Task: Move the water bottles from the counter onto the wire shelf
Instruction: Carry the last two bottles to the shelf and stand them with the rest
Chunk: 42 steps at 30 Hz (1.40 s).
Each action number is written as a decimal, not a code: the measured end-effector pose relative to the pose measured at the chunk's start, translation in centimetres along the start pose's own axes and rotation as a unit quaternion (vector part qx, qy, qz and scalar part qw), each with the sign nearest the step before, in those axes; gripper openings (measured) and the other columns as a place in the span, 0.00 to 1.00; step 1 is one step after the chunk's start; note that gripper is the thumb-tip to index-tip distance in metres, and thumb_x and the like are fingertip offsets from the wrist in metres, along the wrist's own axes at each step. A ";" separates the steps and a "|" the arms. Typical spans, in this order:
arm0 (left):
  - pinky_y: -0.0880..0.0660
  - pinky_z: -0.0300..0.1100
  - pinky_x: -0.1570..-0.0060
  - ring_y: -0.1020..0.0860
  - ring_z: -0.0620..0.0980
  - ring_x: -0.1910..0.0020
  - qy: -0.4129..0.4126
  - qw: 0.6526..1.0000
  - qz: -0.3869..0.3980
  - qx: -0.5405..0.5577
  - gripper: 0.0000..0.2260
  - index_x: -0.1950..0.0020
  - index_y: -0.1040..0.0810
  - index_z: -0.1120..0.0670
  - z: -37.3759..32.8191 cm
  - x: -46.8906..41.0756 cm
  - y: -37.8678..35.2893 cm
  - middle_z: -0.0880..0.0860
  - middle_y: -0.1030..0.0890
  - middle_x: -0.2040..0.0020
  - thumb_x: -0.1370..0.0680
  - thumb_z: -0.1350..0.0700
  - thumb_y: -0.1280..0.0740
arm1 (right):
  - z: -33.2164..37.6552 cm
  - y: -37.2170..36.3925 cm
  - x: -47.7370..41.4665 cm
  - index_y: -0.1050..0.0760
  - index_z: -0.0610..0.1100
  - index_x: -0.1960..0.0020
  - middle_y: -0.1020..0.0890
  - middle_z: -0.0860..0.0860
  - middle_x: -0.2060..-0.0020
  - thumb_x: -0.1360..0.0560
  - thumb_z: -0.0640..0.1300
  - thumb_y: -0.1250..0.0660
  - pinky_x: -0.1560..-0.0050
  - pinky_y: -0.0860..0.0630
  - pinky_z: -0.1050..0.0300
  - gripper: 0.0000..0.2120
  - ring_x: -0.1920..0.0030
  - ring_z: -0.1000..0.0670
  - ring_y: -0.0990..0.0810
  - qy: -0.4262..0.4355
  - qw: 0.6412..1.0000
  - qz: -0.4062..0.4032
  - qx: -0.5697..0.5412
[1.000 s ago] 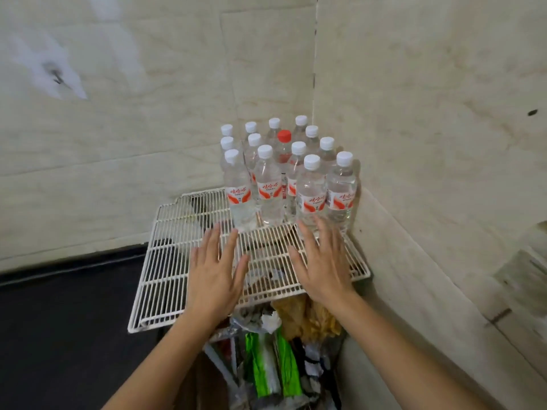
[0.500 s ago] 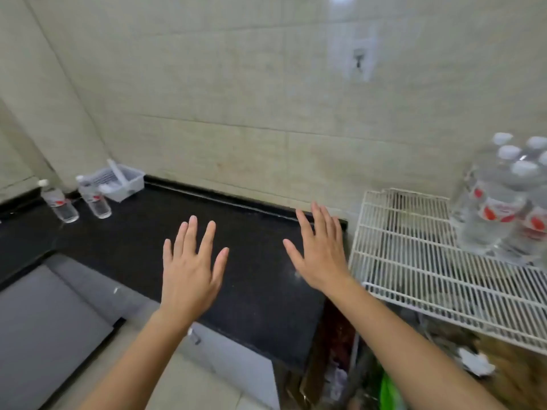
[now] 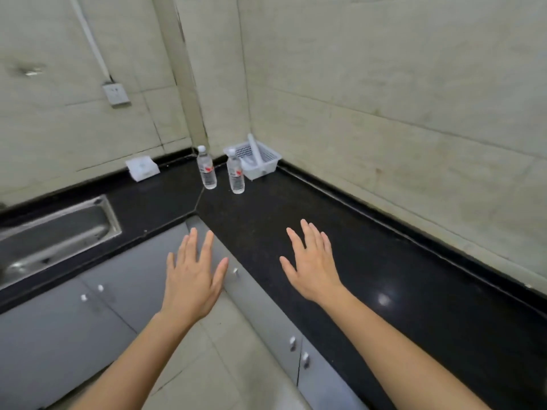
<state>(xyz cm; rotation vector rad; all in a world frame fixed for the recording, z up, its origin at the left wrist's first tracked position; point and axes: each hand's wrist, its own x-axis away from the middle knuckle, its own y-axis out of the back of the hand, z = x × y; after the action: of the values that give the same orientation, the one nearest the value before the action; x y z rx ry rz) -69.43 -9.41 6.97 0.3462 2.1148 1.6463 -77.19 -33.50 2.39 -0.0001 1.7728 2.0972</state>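
Observation:
Two clear water bottles with white caps and red labels stand upright in the far corner of the black counter (image 3: 384, 261): the left bottle (image 3: 206, 168) and the right bottle (image 3: 235, 171), a little apart. My left hand (image 3: 194, 276) hovers with fingers straight over the grey cabinet fronts, holding nothing. My right hand (image 3: 313, 261) is spread flat above the counter, also holding nothing. Both hands are well short of the bottles. The wire shelf is out of view.
A white plastic basket (image 3: 260, 161) holding a white tube sits right behind the bottles against the wall. A white packet (image 3: 142, 168) lies on the counter to the left. A steel sink (image 3: 56, 235) is at far left. A wall socket (image 3: 116, 94) hangs above.
The view has swung left, away from the wire shelf and its bottles, to the counter corner. Both hands stayed open and now point toward the two bottles on the counter.

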 end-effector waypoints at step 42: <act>0.29 0.47 0.47 0.23 0.56 0.41 0.101 0.913 0.114 0.379 0.31 0.29 0.34 0.50 23.2 -72.2 -24.6 0.53 0.27 0.37 0.27 0.44 0.24 | 5.5 -29.7 -60.5 0.47 0.58 0.22 0.35 0.50 0.32 0.24 0.47 0.25 0.30 0.29 0.46 0.40 0.33 0.50 0.30 -0.297 0.899 0.070 -0.314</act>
<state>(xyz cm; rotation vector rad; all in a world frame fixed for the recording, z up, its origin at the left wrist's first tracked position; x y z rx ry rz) 6.48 -28.57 -8.01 0.6997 2.9102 0.9108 -11.28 -42.45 -9.66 0.5397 0.7268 2.3367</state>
